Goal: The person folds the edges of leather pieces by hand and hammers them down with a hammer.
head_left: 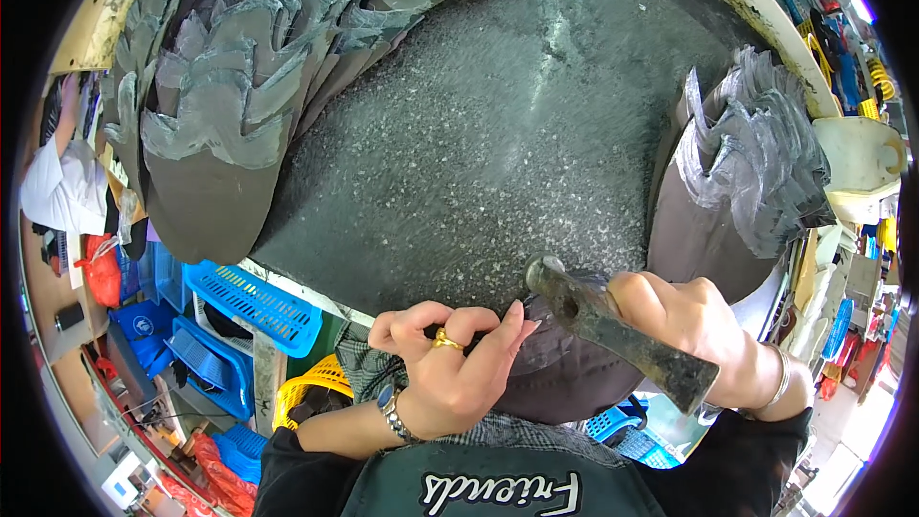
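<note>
In my right hand [684, 325] is a worn metal hammer [622, 335], its round face toward the dark work surface and its flat wedge end toward me; the fist hides the handle. My left hand [455, 354] has curled fingers, thumb and forefinger pressed together at the edge of a dark brown sheet piece [574, 383] with a rounded end. That piece lies at the near edge, partly under the hammer and hands. The fingertips' exact grip on it is hidden. The work surface [459, 163] is black, scuffed and speckled.
Overlapping dark pieces with shiny smears [220, 115] lie at the left and back; another smeared stack [737, 163] is at the right. Blue baskets [258, 306] and a yellow basket [311, 388] stand below left. A person in a white sleeve [67, 182] is at far left.
</note>
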`<control>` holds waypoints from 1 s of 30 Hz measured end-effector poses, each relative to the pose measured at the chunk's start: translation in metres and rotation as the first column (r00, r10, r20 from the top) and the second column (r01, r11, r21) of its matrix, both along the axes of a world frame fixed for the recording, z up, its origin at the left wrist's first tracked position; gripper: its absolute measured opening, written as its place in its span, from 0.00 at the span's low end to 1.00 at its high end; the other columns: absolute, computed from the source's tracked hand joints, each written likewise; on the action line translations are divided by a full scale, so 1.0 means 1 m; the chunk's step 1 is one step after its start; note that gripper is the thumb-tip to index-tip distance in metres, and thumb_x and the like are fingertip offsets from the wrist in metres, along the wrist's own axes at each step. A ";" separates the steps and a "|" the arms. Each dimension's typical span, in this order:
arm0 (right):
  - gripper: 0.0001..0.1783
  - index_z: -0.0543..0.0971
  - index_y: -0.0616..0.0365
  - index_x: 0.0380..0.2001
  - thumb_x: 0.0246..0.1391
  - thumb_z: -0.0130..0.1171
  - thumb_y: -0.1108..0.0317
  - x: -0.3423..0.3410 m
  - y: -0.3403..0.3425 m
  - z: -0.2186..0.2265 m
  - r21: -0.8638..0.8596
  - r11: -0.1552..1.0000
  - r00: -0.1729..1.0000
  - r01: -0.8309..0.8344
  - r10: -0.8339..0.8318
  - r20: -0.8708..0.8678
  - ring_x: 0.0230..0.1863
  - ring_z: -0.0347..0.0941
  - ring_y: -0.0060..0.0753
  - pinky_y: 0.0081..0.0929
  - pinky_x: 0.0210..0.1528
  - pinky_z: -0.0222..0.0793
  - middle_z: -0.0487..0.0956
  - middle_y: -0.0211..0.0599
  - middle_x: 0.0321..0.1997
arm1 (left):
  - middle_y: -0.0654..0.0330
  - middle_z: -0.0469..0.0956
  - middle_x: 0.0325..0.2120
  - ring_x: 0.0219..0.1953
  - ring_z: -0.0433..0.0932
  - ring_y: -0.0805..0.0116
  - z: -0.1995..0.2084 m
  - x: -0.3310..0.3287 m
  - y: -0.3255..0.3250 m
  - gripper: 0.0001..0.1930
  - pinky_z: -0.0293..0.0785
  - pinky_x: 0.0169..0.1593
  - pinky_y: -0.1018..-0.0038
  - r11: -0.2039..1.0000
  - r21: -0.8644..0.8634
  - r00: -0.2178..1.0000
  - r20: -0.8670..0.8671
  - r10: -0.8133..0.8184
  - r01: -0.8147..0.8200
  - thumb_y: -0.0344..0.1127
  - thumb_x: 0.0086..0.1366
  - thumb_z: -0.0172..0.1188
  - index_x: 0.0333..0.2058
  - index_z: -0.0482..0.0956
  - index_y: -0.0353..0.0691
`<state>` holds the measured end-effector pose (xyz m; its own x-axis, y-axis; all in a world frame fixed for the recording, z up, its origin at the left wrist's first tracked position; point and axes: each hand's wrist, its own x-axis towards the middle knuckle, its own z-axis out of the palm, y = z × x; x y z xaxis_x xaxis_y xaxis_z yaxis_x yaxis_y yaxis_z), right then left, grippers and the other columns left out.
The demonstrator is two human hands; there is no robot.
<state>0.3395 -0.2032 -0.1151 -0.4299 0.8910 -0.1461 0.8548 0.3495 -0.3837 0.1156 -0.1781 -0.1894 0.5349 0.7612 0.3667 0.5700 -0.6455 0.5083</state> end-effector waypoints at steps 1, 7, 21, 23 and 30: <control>0.12 0.69 0.57 0.30 0.45 0.62 0.68 -0.001 0.000 -0.001 0.070 0.998 0.999 0.002 0.000 -0.033 0.13 0.68 0.27 0.25 0.12 0.64 0.64 0.29 0.17 | 0.75 0.72 0.27 0.37 0.63 0.63 0.004 0.001 -0.001 0.18 0.50 0.43 0.61 0.998 0.068 0.999 -0.053 -0.007 0.011 0.30 0.38 0.70 0.34 0.84 0.48; 0.10 0.69 0.54 0.28 0.45 0.59 0.65 -0.006 0.003 0.004 0.146 0.989 0.999 -0.016 0.009 0.047 0.11 0.66 0.22 0.23 0.10 0.61 0.64 0.26 0.16 | 0.74 0.71 0.28 0.39 0.63 0.64 0.012 0.004 0.002 0.15 0.50 0.41 0.58 0.972 0.205 0.976 -0.209 -0.068 0.112 0.31 0.38 0.64 0.30 0.83 0.47; 0.18 0.71 0.62 0.42 0.45 0.54 0.81 0.017 -0.052 0.026 -0.256 0.937 0.960 0.236 -0.265 -0.086 0.20 0.73 0.48 0.37 0.19 0.68 0.71 0.40 0.25 | 0.49 0.70 0.53 0.50 0.68 0.50 0.019 0.009 0.017 0.15 0.61 0.49 0.57 0.945 -0.020 0.944 -0.046 -0.327 0.326 0.34 0.43 0.73 0.33 0.82 0.44; 0.21 0.71 0.61 0.47 0.46 0.54 0.80 0.017 -0.052 0.029 -0.256 0.942 0.966 0.217 -0.245 -0.081 0.21 0.73 0.49 0.37 0.19 0.68 0.71 0.41 0.26 | 0.46 0.69 0.54 0.50 0.69 0.47 0.019 0.012 0.024 0.14 0.65 0.49 0.54 0.897 -0.096 0.901 0.008 -0.433 0.432 0.30 0.43 0.72 0.31 0.80 0.39; 0.08 0.69 0.62 0.35 0.50 0.55 0.76 0.020 -0.080 0.002 -0.219 0.873 0.843 0.437 -0.482 -0.240 0.16 0.70 0.42 0.34 0.17 0.64 0.72 0.40 0.27 | 0.56 0.75 0.32 0.38 0.76 0.56 0.039 0.018 0.076 0.14 0.74 0.41 0.65 0.874 -0.115 0.880 -0.001 -0.474 0.471 0.21 0.48 0.65 0.34 0.78 0.41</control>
<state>0.3599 -0.2833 -0.1129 -0.0191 0.9730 -0.2298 0.7519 -0.1376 -0.6448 0.1335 -0.1017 -0.1504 0.8498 0.4487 0.2766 0.2256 -0.7838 0.5786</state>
